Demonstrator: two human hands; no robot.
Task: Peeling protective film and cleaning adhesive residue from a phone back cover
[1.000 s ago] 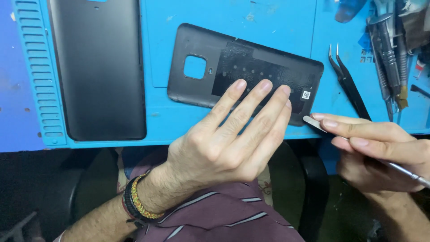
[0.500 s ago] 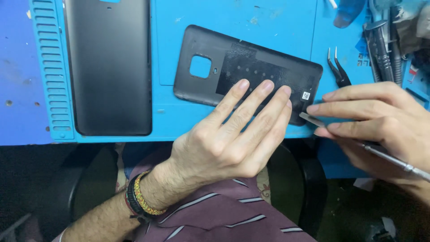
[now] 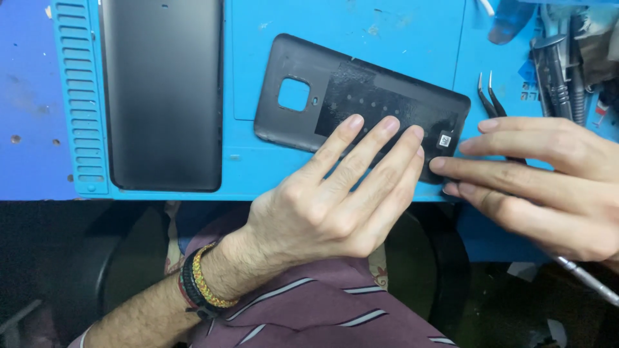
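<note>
Head view: right hand [image 3: 548, 187] is cut off at the frame edge; a thin metal tool [image 3: 590, 280] pokes out below it, tip hidden, grip hard to judge. Left hand [image 3: 335, 200] lies open, fingers flat on the black phone back cover [image 3: 335, 90]. Cover lies tilted on the blue surface [image 3: 387, 26], right fingertips touching its lower right corner. Tweezers [image 3: 487, 93] just beyond.

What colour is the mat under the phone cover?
Bright blue mat; the head view shows it.

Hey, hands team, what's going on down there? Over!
Left hand flat, fingers pressing black back cover. Right hand at its right edge, gripping thin metal tool. Tweezers lie close behind.
</note>
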